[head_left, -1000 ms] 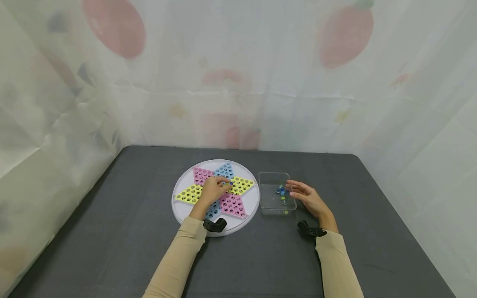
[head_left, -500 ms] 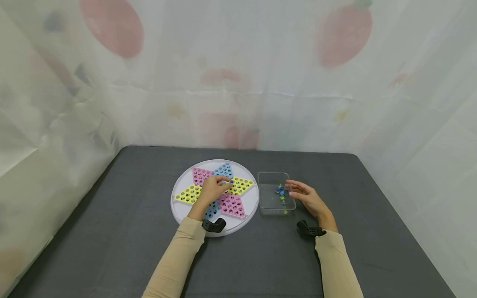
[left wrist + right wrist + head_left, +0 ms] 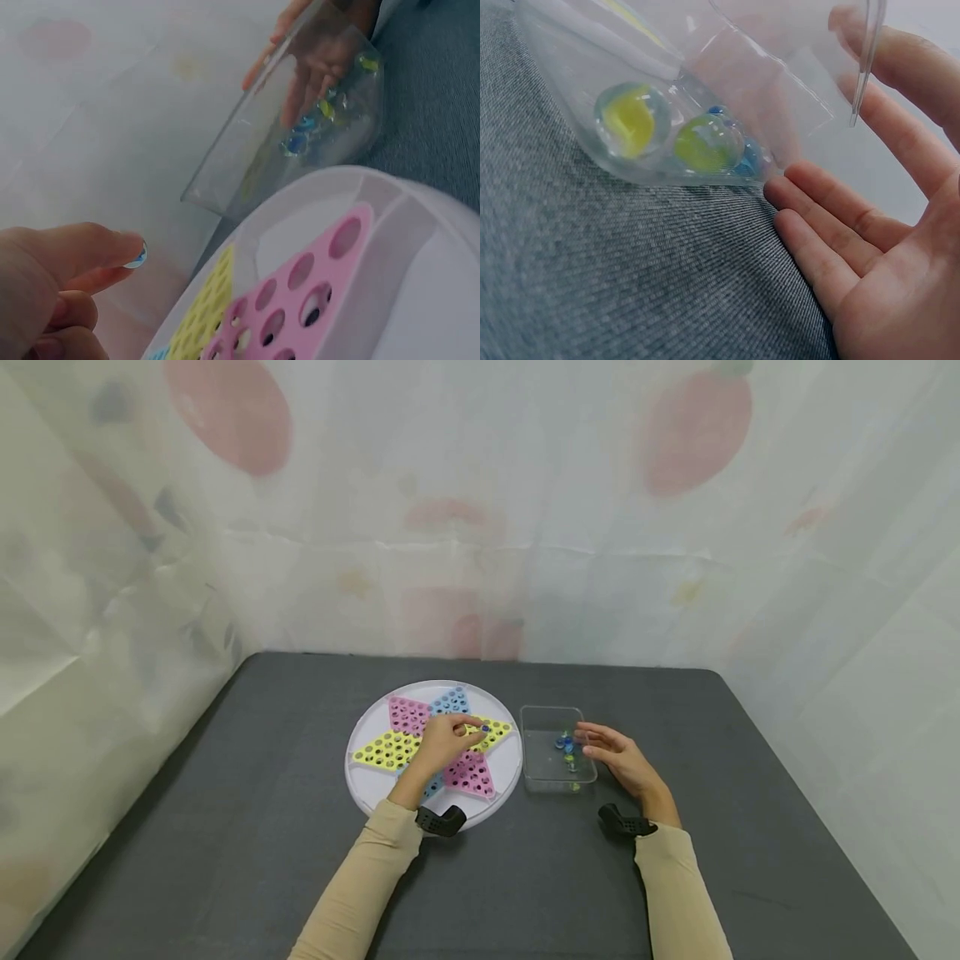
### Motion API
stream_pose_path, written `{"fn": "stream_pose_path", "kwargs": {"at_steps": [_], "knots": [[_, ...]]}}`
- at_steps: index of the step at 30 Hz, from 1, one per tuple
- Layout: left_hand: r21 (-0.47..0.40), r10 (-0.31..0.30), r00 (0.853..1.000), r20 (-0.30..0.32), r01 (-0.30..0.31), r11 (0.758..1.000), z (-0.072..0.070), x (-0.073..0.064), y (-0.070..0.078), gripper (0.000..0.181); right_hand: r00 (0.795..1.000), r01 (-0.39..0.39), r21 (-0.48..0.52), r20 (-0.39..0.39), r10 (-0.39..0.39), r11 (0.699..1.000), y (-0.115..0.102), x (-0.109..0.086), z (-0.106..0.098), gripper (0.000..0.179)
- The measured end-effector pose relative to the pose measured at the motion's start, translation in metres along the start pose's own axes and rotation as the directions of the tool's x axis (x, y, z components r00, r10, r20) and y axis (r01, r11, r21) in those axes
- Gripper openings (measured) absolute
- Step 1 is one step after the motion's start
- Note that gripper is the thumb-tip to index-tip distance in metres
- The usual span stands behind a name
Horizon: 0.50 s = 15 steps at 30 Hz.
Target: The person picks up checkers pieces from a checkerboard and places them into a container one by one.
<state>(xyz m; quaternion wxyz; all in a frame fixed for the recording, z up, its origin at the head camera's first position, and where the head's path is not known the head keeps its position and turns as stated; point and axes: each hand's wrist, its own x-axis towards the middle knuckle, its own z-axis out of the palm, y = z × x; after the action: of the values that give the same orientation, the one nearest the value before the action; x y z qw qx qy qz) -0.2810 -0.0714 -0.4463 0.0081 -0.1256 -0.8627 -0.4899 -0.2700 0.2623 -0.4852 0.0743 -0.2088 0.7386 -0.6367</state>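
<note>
My left hand pinches a clear marble with blue in it between thumb and fingertip, just above the right yellow point of a star-shaped Chinese checkers board. The board is round and white, with pink, yellow and blue triangles full of holes; the hand hides its middle. My right hand is beside a clear plastic box, its extended fingers at the box's right side. Inside the box lie several marbles, such as a yellow one and blue ones.
A dark grey cloth-covered table bears the board and the box side by side, a narrow gap between them. White patterned curtains hang behind and at both sides. Each wrist wears a black strap device.
My left hand has moved slightly to the right over the board, from near its middle toward the right yellow triangle, still pinching the marble. The right hand and the box have stayed put.
</note>
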Motion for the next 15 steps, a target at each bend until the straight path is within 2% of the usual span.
{"fn": "stream_pose_path", "kwargs": {"at_steps": [10,15], "knots": [[-0.041,0.075,0.997,0.03,-0.074,0.996,0.008,-0.002,0.019,0.022,1.0,-0.019,-0.003,0.001,0.019,1.0,-0.003,0.001,-0.003,0.057],[-0.066,0.086,0.995,0.047,-0.083,0.994,0.011,-0.004,0.027,0.022,1.0,-0.02,-0.008,0.004,0.02,1.0,-0.003,0.0,-0.003,0.059]]}}
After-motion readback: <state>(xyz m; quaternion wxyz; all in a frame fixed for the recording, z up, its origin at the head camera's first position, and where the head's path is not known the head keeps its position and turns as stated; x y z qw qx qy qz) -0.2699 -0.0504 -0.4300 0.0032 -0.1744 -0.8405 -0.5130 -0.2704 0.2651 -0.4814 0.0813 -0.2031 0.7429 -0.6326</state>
